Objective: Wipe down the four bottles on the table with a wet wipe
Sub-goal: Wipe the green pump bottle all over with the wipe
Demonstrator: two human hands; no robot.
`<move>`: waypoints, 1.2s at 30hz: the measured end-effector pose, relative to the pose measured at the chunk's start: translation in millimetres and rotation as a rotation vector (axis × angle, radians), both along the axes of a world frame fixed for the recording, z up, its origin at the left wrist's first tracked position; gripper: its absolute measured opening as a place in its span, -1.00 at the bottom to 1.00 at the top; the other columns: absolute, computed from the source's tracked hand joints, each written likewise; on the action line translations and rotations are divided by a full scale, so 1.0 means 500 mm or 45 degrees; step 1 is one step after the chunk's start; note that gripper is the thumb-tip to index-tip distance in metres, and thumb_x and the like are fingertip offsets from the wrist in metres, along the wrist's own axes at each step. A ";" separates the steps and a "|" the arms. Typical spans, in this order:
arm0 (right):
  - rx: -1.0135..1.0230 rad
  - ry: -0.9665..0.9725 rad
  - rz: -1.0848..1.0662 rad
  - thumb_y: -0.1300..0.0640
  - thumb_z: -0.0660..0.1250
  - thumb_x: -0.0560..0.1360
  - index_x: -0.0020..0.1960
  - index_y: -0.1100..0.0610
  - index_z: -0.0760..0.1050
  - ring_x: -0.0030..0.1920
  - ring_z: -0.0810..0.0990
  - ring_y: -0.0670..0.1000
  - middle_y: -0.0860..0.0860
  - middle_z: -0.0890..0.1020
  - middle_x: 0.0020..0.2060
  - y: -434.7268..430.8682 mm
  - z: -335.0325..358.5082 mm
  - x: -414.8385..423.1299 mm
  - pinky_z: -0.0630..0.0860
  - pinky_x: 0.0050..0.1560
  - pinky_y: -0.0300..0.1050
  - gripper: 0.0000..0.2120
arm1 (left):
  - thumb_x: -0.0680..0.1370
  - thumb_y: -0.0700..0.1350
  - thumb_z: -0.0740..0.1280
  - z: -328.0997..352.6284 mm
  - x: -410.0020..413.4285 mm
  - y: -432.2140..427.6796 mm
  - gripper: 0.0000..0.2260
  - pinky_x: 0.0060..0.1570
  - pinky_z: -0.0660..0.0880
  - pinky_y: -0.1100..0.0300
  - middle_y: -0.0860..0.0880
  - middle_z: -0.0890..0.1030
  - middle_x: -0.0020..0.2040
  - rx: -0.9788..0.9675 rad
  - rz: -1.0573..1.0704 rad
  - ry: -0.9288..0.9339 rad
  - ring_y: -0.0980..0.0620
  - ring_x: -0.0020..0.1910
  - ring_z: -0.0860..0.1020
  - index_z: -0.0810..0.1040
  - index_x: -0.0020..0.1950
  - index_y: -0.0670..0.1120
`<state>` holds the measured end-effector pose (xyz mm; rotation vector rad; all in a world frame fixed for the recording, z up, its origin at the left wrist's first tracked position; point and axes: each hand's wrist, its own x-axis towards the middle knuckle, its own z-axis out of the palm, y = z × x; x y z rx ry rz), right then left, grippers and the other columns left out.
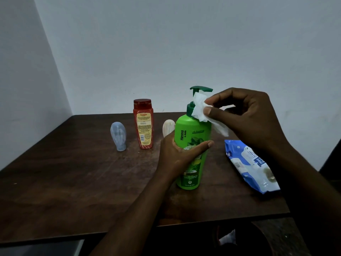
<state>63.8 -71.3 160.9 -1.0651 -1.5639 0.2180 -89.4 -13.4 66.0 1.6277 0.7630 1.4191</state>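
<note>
A tall green pump bottle stands upright near the middle of the dark wooden table. My left hand wraps around its body from the left. My right hand pinches a white wet wipe against the bottle's dark green pump neck. Behind, to the left, stand a red bottle and a small pale blue bottle resting on its cap. A small cream bottle is partly hidden behind the green one.
A blue and white wet wipe pack lies flat on the table at the right, close under my right forearm. Pale walls meet in a corner behind the table. The table's front edge runs below my arms.
</note>
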 end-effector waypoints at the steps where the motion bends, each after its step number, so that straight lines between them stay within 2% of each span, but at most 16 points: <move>1: 0.033 -0.034 -0.044 0.12 0.55 0.45 -0.05 -0.01 0.71 -0.16 0.70 0.12 -0.03 0.74 -0.13 0.000 0.000 -0.004 0.64 -0.13 0.06 -0.90 | 0.36 -0.12 0.63 0.000 0.000 0.000 -0.73 -0.09 0.68 0.07 0.01 0.75 -0.12 0.005 -0.003 -0.004 0.06 -0.11 0.73 0.69 0.01 -0.09; 3: 0.108 -0.068 -0.116 0.11 0.55 0.45 -0.04 -0.02 0.71 -0.16 0.67 0.05 -0.06 0.72 -0.09 0.004 -0.001 -0.012 0.62 -0.19 -0.05 -0.90 | 0.36 -0.12 0.63 -0.001 0.000 0.000 -0.74 -0.08 0.68 0.06 0.00 0.75 -0.12 0.010 -0.003 -0.003 0.05 -0.12 0.73 0.69 0.00 -0.08; 6: 0.189 -0.075 -0.148 0.22 0.51 0.47 -0.01 0.05 0.71 -0.05 0.67 -0.10 -0.05 0.67 0.01 0.009 -0.005 -0.024 0.57 -0.19 -0.31 -0.87 | 0.36 -0.12 0.63 0.001 0.001 -0.001 -0.74 -0.09 0.68 0.05 0.00 0.75 -0.13 0.012 0.006 0.003 0.06 -0.13 0.73 0.69 -0.01 -0.10; 9: 0.198 -0.027 -0.137 0.26 0.47 0.51 0.02 0.11 0.71 0.03 0.68 -0.14 -0.01 0.69 0.01 0.012 -0.017 -0.035 0.55 -0.16 -0.40 -0.87 | 0.36 -0.12 0.63 0.001 0.001 -0.002 -0.72 -0.09 0.68 0.06 0.00 0.75 -0.12 0.018 0.009 0.004 0.06 -0.12 0.73 0.69 0.01 -0.12; 14: 0.213 0.129 -0.084 0.25 0.48 0.51 0.02 0.15 0.71 0.08 0.67 -0.16 0.00 0.70 0.03 0.004 -0.032 -0.065 0.57 -0.12 -0.39 -0.90 | 0.35 -0.12 0.62 0.002 -0.001 -0.003 -0.76 -0.14 0.64 0.22 0.09 0.74 -0.15 -0.006 -0.023 -0.008 0.10 -0.13 0.72 0.67 -0.05 0.01; 17: 0.248 0.182 -0.106 0.21 0.53 0.47 -0.02 0.14 0.72 0.08 0.67 -0.14 -0.01 0.69 0.01 0.003 -0.038 -0.080 0.62 -0.08 -0.30 -0.91 | 0.37 -0.13 0.61 -0.001 -0.002 0.002 -0.75 -0.12 0.65 0.18 0.06 0.75 -0.12 -0.007 -0.026 -0.027 0.08 -0.11 0.73 0.66 -0.02 0.00; 20: 0.378 0.153 -0.210 0.25 0.54 0.45 -0.03 0.16 0.72 0.06 0.68 -0.12 -0.01 0.70 -0.02 0.012 -0.048 -0.095 0.64 -0.02 -0.23 -0.89 | 0.38 -0.19 0.60 -0.006 -0.003 0.006 -0.74 -0.11 0.65 0.17 0.03 0.74 -0.11 -0.015 -0.028 -0.025 0.08 -0.10 0.72 0.64 0.01 -0.02; 23: 0.567 0.039 -0.290 0.35 0.51 0.44 -0.01 0.20 0.72 0.06 0.68 -0.06 0.05 0.71 -0.03 0.019 -0.068 -0.111 0.61 0.10 -0.15 -0.85 | 0.34 -0.19 0.60 -0.009 -0.004 0.008 -0.74 -0.20 0.59 0.27 0.09 0.72 -0.20 -0.001 -0.025 -0.020 0.13 -0.16 0.71 0.61 -0.06 -0.01; 26: 0.727 -0.223 -0.341 0.44 0.45 0.44 0.01 0.25 0.71 0.14 0.64 0.08 0.07 0.73 -0.02 0.025 -0.093 -0.106 0.53 0.23 -0.15 -0.80 | 0.29 0.03 0.49 -0.008 -0.005 0.006 -0.78 -0.22 0.58 0.23 0.09 0.72 -0.20 0.044 0.014 -0.022 0.10 -0.17 0.70 0.60 -0.11 0.04; 29: 0.757 -0.310 -0.321 0.50 0.40 0.42 0.01 0.28 0.71 0.14 0.61 0.15 0.09 0.73 -0.04 0.027 -0.108 -0.094 0.56 0.20 0.01 -0.76 | 0.34 -0.05 0.50 -0.006 -0.003 0.006 -0.82 -0.19 0.57 0.28 0.19 0.71 -0.20 0.083 0.001 -0.008 0.19 -0.17 0.68 0.58 -0.11 0.07; 32: 0.737 -0.309 -0.328 0.55 0.33 0.36 -0.04 0.27 0.71 0.07 0.64 0.13 0.10 0.73 -0.09 0.022 -0.105 -0.079 0.57 0.16 -0.05 -0.68 | 0.39 -0.23 0.57 -0.003 -0.002 0.008 -0.73 -0.22 0.54 0.38 0.26 0.69 -0.25 0.084 -0.011 0.016 0.26 -0.21 0.67 0.58 -0.11 0.08; 34: 0.693 -0.270 -0.320 0.54 0.34 0.35 -0.08 0.25 0.71 0.02 0.67 0.07 0.09 0.73 -0.11 0.017 -0.097 -0.065 0.59 0.10 -0.06 -0.70 | 0.40 -0.25 0.57 -0.004 -0.002 0.009 -0.72 -0.19 0.57 0.35 0.23 0.70 -0.24 0.066 -0.015 0.014 0.23 -0.18 0.69 0.60 -0.09 0.08; 36: 0.618 -0.154 -0.306 0.48 0.41 0.39 -0.09 0.22 0.71 -0.01 0.70 0.00 0.05 0.72 -0.13 0.015 -0.087 -0.056 0.62 0.04 -0.03 -0.77 | 0.40 -0.21 0.59 -0.003 -0.002 0.009 -0.75 -0.14 0.63 0.24 0.15 0.73 -0.19 0.054 -0.010 -0.009 0.15 -0.14 0.71 0.63 -0.06 0.06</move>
